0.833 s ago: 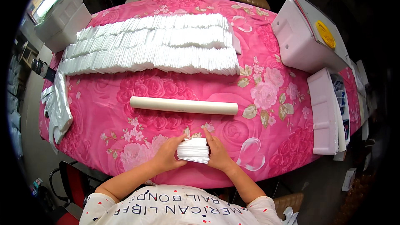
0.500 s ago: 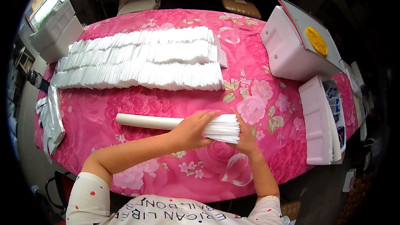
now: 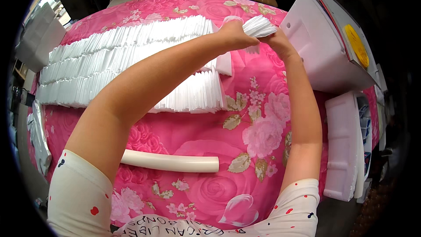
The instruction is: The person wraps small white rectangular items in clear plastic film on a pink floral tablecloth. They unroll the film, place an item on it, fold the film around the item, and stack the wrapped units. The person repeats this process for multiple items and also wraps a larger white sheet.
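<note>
Pink floral tablecloth (image 3: pixel 258 180), three rows of thin white sheets (image 3: pixel 83 85), one pale tube (image 3: pixel 175 161).
Left hand (image 3: pixel 236 35) and right hand (image 3: pixel 280 45) pinch a white bundle (image 3: pixel 259 26) between them, toward the tablecloth's far side, near the rows' right end.

The left hand (image 3: pixel 237 32) and right hand (image 3: pixel 277 41) have carried the white paper stack (image 3: pixel 258 26) from six o'clock over the worktop (image 3: pixel 261 180) to about one o'clock. The left arm (image 3: pixel 162 72) now crosses the paper rows (image 3: pixel 72 90) and hides the tube's (image 3: pixel 175 162) nine-o'clock end; its three-o'clock end is uncovered again.
</note>
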`<control>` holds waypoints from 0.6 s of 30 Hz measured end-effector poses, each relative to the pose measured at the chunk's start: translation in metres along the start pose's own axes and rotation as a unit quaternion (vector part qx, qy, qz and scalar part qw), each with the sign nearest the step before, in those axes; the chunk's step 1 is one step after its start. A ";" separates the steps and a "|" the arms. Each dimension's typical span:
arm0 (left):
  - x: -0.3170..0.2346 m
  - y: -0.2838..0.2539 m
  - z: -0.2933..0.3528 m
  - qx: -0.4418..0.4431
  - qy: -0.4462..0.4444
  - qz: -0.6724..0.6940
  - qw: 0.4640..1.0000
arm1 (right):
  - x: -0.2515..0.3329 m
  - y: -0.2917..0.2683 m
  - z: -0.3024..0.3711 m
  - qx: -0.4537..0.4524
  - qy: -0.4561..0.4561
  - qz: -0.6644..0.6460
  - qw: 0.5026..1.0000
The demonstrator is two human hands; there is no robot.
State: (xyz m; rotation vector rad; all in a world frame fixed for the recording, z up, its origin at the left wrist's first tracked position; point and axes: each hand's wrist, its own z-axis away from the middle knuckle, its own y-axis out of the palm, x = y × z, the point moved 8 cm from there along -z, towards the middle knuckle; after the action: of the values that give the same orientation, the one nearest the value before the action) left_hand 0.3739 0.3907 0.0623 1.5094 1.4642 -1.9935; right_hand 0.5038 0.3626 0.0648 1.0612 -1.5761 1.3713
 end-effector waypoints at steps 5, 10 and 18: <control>0.027 0.015 -0.014 0.063 -0.164 0.094 0.980 | -0.049 0.005 -0.049 0.020 0.037 0.033 0.999; 0.056 0.016 -0.008 0.048 -0.230 0.294 0.927 | -0.066 0.048 -0.072 0.005 -0.016 0.058 0.998; 0.041 -0.030 0.011 -0.057 -0.247 0.225 0.941 | -0.108 0.035 -0.071 -0.070 0.009 -0.057 0.996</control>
State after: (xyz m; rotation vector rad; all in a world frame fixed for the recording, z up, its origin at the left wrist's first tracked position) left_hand 0.3291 0.4106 0.0445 1.0605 0.9137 -1.7893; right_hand 0.5114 0.4463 -0.0396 1.0356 -1.5498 1.1728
